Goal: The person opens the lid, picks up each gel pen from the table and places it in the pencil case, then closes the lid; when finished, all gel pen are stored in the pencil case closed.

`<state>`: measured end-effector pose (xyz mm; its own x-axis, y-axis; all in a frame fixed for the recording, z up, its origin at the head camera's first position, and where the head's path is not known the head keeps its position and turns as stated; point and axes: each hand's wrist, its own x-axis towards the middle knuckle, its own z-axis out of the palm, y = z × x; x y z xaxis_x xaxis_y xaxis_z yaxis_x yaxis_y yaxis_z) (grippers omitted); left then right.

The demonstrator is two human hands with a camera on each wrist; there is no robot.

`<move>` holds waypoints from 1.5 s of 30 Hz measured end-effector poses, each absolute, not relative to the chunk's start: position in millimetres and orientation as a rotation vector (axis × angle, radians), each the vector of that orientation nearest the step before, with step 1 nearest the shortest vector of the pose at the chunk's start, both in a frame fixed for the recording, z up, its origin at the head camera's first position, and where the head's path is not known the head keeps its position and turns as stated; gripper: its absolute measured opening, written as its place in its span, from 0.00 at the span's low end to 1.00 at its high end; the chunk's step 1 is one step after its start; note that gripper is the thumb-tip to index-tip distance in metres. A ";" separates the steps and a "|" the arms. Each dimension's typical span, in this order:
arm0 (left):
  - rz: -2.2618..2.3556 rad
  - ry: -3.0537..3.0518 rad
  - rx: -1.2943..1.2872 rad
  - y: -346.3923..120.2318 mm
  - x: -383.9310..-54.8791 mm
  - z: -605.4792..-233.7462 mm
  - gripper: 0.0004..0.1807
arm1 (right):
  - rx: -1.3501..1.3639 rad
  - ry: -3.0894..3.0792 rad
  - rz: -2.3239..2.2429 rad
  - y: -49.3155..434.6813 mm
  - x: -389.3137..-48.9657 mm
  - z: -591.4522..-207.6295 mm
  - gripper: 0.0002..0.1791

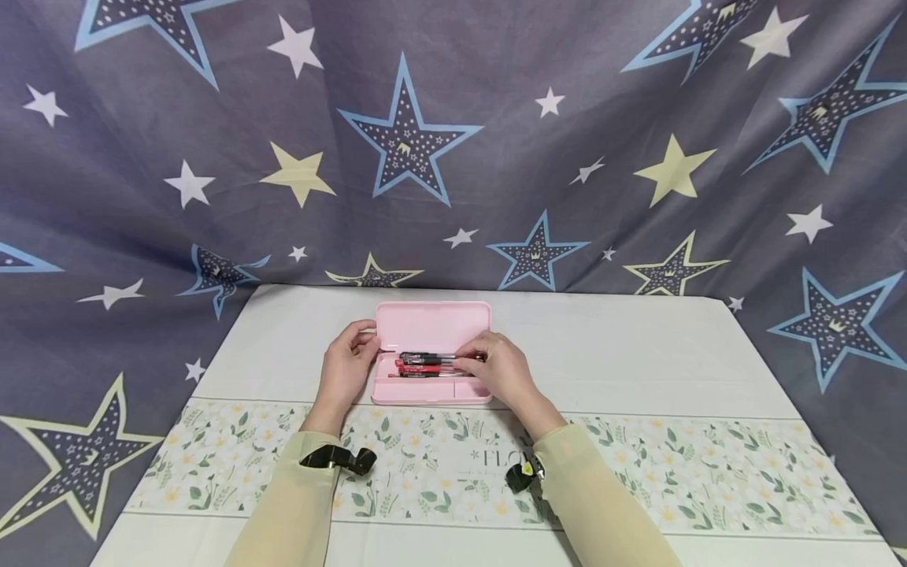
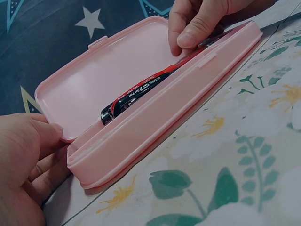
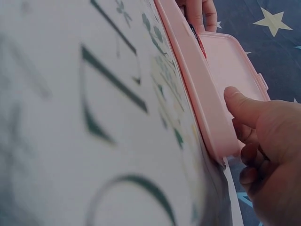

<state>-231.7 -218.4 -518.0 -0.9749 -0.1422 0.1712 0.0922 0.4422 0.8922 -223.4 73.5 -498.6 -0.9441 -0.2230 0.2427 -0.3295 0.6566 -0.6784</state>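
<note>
A pink pencil case (image 1: 433,327) lies with its lid raised on the table. Inside its back compartment are several gel pens (image 1: 421,365), black and red, side by side. My left hand (image 1: 347,362) grips the case's left end by the hinge, with the thumb (image 2: 52,131) at the lid's corner and other fingers behind. Over the right end of the pens is my right hand (image 1: 499,366), its fingertips reaching into the case. In the right wrist view the thumb (image 3: 242,103) lies across the case's end and the other fingers are bent; whether they pinch a pen is hidden.
A narrow divider (image 1: 454,389) splits the front compartment of the case. Beneath the case is a white table cover (image 1: 609,346) with a flower-printed band (image 1: 425,472) along its front. A dark star-patterned curtain (image 1: 496,157) hangs behind the table.
</note>
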 end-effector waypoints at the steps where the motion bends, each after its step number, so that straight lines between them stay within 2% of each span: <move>1: -1.561 -2.467 0.042 -218.1 -231.4 -517.5 0.16 | 0.447 -2.727 1.182 74.3 -222.6 -498.8 0.05; 9: -1.704 -2.364 -0.004 -219.8 -230.0 -515.1 0.17 | 0.389 -2.639 1.270 83.3 -215.0 -498.9 0.06; 15: -1.837 -2.294 -0.016 -224.5 -223.8 -513.2 0.33 | 0.349 -2.588 1.333 91.5 -208.1 -497.4 0.09; 20: -1.850 -2.301 -0.041 -227.5 -217.9 -512.2 0.35 | 0.212 -2.531 1.414 97.9 -202.5 -495.4 0.12; 23: -1.855 -2.290 -0.068 -227.0 -215.0 -510.7 0.34 | 0.134 -2.490 1.492 101.2 -200.8 -492.5 0.15; 27: -1.852 -2.301 -0.110 -223.6 -210.0 -509.0 0.37 | 0.095 -2.485 1.586 105.0 -198.6 -487.6 0.25; 32: -1.736 -2.399 -0.163 -220.1 -201.1 -511.8 0.31 | 0.130 -2.541 1.666 107.1 -194.2 -484.6 0.32; 45: -1.636 -2.462 -0.185 -214.1 -179.0 -518.7 0.16 | 0.359 -2.720 1.552 100.2 -182.2 -494.3 0.32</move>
<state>-179.0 -214.1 -518.7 -0.9762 0.0047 0.2169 0.2018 0.3868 0.8998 -182.2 100.2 -494.3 -0.9740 -0.2018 0.1029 -0.1913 0.4896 -0.8507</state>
